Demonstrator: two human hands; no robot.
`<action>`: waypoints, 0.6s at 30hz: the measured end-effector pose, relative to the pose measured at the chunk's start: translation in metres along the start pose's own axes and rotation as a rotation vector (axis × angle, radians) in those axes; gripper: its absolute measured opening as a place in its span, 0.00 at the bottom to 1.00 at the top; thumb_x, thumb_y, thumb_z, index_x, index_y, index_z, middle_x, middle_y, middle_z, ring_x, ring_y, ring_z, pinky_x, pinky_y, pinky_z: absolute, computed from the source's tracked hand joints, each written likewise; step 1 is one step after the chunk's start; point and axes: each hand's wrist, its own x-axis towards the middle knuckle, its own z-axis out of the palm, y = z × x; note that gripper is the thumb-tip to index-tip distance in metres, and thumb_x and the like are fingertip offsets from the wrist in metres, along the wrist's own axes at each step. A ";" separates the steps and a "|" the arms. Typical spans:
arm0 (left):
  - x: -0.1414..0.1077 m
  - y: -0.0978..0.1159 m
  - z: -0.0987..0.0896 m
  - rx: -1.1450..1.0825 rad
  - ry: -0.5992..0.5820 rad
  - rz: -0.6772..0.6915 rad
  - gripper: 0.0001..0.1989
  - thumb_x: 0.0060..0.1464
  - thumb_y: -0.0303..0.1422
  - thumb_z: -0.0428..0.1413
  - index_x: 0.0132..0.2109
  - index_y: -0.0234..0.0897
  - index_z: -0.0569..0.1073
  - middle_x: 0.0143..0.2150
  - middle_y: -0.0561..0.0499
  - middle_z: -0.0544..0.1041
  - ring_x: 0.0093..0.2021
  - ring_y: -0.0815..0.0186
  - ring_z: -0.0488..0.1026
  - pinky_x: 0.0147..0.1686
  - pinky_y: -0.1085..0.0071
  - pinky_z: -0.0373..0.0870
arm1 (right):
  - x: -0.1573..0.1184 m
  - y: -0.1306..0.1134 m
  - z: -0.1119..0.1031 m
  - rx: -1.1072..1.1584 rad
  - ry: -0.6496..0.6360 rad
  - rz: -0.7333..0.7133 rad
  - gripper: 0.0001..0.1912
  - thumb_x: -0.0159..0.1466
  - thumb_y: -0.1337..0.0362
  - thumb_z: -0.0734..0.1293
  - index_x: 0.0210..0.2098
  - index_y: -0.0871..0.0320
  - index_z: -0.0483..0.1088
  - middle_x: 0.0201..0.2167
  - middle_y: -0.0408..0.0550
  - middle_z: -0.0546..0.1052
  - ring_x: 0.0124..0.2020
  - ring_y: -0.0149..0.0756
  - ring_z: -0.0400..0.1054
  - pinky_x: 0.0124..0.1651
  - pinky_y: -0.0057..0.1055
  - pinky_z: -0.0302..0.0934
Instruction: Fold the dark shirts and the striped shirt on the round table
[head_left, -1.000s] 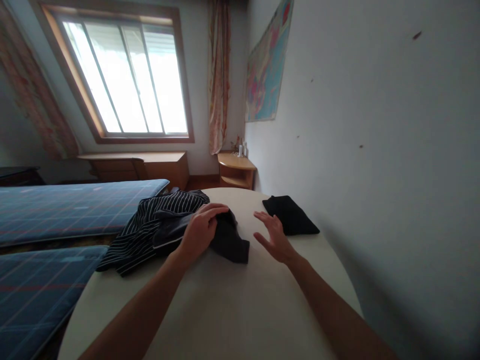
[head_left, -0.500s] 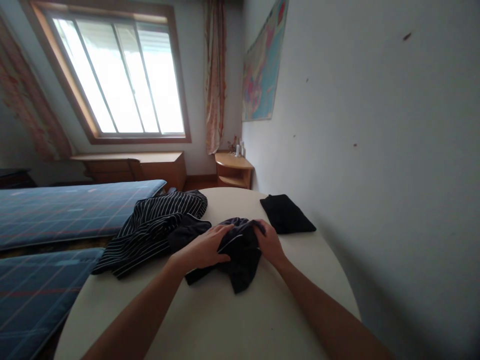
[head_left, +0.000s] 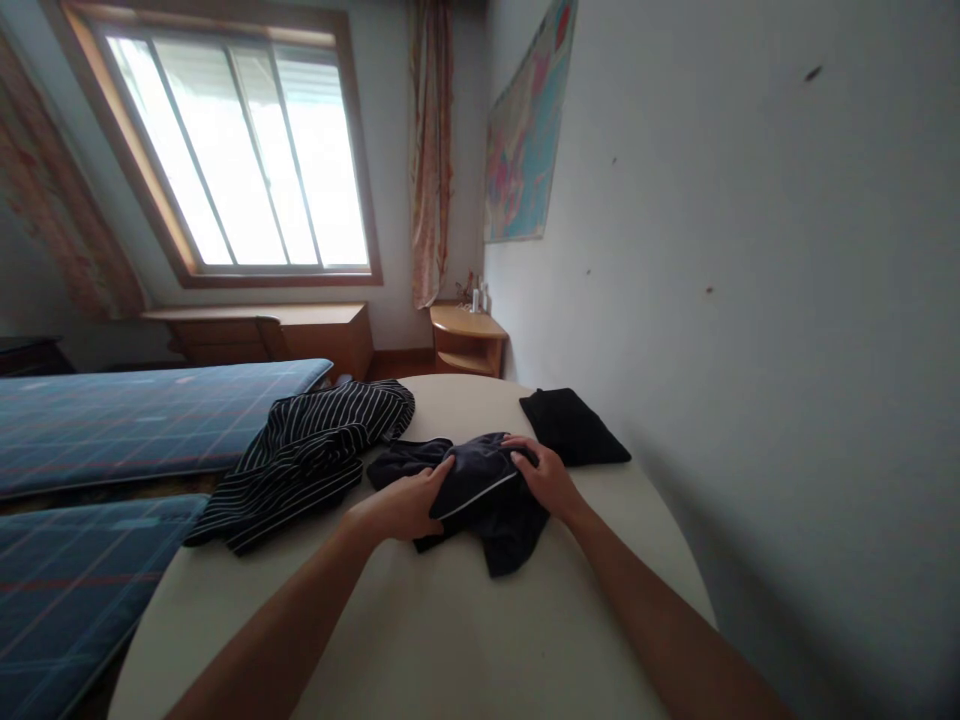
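Note:
A dark navy garment with thin white piping (head_left: 480, 480) lies bunched on the cream table (head_left: 465, 630), between my two hands. My left hand (head_left: 409, 500) grips its left side, thumb on top and fingers partly hidden by the cloth. On the far right side of the cloth, my right hand (head_left: 547, 475) pinches the fabric with bent fingers. Left of the garment lies a crumpled black garment with white stripes (head_left: 322, 440). A folded black cloth (head_left: 574, 428) rests just beyond my right hand, close to the wall.
Blue plaid mattresses (head_left: 150, 420) flank the table on the left. A white wall (head_left: 787, 400) runs close along its right side. Behind stand a wooden desk (head_left: 315, 325) under the window and a corner shelf (head_left: 469, 325) holding small items.
Both hands have drawn the navy garment a little to the right, off the striped one. More of its body and white piping now lies spread out.

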 end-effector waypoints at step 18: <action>0.017 -0.010 -0.013 -0.166 0.541 0.011 0.13 0.61 0.34 0.50 0.48 0.42 0.76 0.48 0.49 0.80 0.49 0.57 0.76 0.52 0.64 0.68 | -0.007 -0.010 -0.005 -0.122 -0.381 -0.062 0.24 0.67 0.48 0.62 0.55 0.55 0.72 0.53 0.52 0.77 0.54 0.48 0.70 0.59 0.45 0.59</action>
